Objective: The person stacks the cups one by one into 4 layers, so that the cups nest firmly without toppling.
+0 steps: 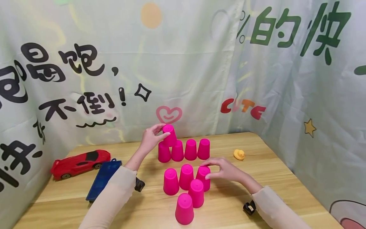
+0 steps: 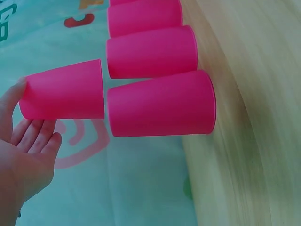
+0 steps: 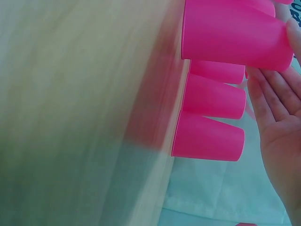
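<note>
Four cups (image 1: 190, 149) in a row behind five others (image 1: 170, 182), toy car (image 1: 81, 163) left, duck (image 1: 239, 155) right

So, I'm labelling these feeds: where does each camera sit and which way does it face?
Head: on the head, facing forward and down at the table and pink cups; left hand, right hand and sleeves show.
Left wrist: on that wrist, facing the upper cup; left hand shows.
Right wrist: on that wrist, facing the nearest cup; right hand shows.
Shared: head and left wrist both show the upper cup.

A curtained-off play nook — printed cloth (image 1: 186, 73) around a wooden table (image 1: 223, 210) with toy car (image 1: 81, 163) and yellow duck (image 1: 239, 155).
</note>
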### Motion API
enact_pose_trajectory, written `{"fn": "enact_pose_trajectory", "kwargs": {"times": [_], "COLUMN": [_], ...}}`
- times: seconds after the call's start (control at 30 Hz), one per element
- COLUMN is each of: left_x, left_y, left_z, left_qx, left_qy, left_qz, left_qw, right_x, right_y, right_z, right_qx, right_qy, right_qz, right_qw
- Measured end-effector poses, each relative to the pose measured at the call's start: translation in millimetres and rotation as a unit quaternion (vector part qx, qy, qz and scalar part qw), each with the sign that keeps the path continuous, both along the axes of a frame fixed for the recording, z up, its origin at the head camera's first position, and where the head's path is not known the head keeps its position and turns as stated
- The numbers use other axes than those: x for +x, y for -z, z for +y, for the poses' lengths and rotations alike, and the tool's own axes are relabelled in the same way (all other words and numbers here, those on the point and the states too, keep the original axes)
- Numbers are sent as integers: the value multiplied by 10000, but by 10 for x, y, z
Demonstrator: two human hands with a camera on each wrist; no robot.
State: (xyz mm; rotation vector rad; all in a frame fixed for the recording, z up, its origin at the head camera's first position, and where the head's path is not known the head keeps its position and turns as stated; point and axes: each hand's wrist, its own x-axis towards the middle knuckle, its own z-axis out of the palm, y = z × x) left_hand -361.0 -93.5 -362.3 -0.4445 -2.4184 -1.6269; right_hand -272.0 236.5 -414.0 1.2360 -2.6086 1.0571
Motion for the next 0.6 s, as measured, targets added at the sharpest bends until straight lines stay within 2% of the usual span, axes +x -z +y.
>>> {"fn": "enact_pose_trajectory", "kwargs": {"times": [0.23, 0.6], "left_x": [-55, -125], "left_y": [22, 8], "left_z": [9, 29], "left_qx": [-118, -384], "left_qy": [78, 14], "left_qz": [-164, -161], "left_qw": [9998, 9991], "right_x": [8, -1], "right_y": [-3, 7], "right_z": [-5, 11], "right_qx": [-11, -2], "right_qy": [-56, -111], "right_qz": [80, 81], "right_qw": [10000, 9999]}}
